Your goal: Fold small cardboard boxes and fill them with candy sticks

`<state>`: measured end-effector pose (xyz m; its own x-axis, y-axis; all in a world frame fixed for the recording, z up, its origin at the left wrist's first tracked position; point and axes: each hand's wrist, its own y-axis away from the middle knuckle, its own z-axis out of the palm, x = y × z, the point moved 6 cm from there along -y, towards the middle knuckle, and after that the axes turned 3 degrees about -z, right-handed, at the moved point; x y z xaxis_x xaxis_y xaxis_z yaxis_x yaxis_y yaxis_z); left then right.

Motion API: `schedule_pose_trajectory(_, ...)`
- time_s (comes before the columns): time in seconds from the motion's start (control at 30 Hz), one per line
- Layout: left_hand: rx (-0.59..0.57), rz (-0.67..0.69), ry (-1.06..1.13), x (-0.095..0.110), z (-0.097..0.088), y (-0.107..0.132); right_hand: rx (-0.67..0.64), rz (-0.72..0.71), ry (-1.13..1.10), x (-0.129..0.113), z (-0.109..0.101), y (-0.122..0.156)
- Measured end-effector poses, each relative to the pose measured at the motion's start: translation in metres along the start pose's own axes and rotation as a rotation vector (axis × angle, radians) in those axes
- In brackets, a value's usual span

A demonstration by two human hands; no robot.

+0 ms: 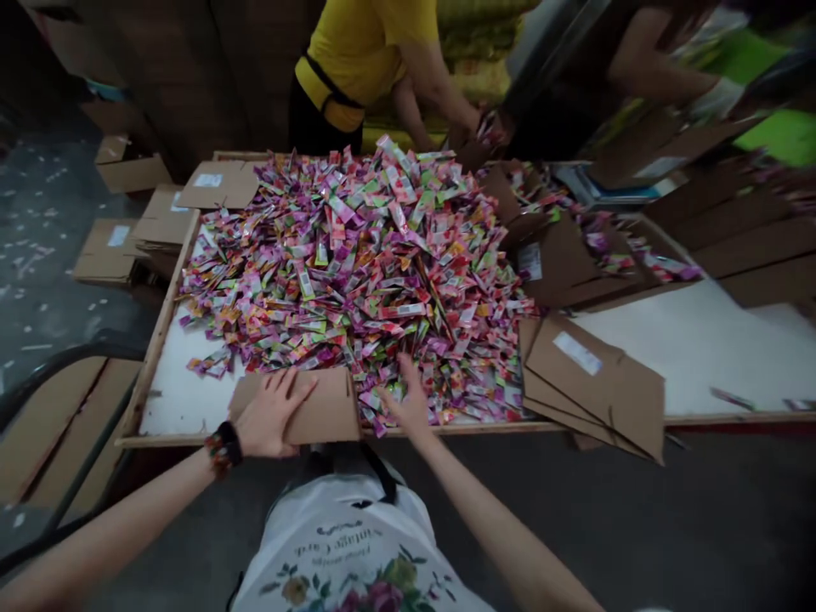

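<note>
A small brown cardboard box [328, 408] lies on its side at the table's near edge, its right end against the packets. Across its top and near side, my left hand [271, 416] grips it, the fingers spread over the cardboard. My right hand [409, 404] is just right of the box, at the near edge of a large heap of small colourful packets [357, 272]. Its fingers are apart and reach in among the packets, with nothing visibly gripped. What lies inside the box is hidden from this angle.
Flattened cardboard boxes [592, 382] overhang the table edge at right. Packet-filled cartons [561, 263] stand behind them. A wooden rim [159, 331] borders the white tabletop. More boxes [108, 246] stand at left. A person in yellow [363, 51] handles packets opposite; another person's gloved hand [717, 98] is far right.
</note>
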<state>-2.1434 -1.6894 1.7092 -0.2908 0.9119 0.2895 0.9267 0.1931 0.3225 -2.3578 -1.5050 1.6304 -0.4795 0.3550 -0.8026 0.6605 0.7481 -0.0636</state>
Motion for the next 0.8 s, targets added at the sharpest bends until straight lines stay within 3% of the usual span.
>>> schedule_pose_trajectory(0.07,0.131,-0.143,-0.002,-0.020,-0.029,0.030,0.271,0.243,0.005,0.063,-0.059,-0.020)
schedule_pose_trajectory(0.13,0.267,-0.340,0.063,-0.046,-0.052,0.065,0.357,0.431,-0.038,0.121,-0.096,-0.045)
schedule_pose_trajectory(0.17,0.331,-0.468,0.138,-0.059,-0.058,0.083,0.336,0.485,-0.091,0.143,-0.101,-0.058)
schedule_pose_trajectory(0.23,0.438,-0.776,0.417,-0.084,-0.053,0.122,0.247,0.520,-0.204,0.169,-0.088,-0.083)
schedule_pose_trajectory(0.3,0.542,-1.067,0.841,-0.096,-0.025,0.155,0.169,0.497,-0.273,0.170,-0.055,-0.099)
schedule_pose_trajectory(0.37,0.676,-1.319,1.257,-0.094,0.013,0.177,0.138,0.464,-0.281,0.157,-0.017,-0.108)
schedule_pose_trajectory(0.43,0.801,-1.536,1.536,-0.083,0.050,0.187,0.152,0.490,-0.233,0.143,0.016,-0.113)
schedule_pose_trajectory(0.5,0.872,-1.691,1.699,-0.072,0.079,0.186,0.216,0.578,-0.153,0.135,0.036,-0.117)
schedule_pose_trajectory(0.63,0.951,-1.675,1.950,-0.062,0.115,0.164,0.304,0.677,-0.124,0.130,0.046,-0.128)
schedule_pose_trajectory(0.8,0.928,-1.572,2.148,-0.057,0.145,0.138,0.244,0.466,-0.371,0.098,0.039,-0.128)
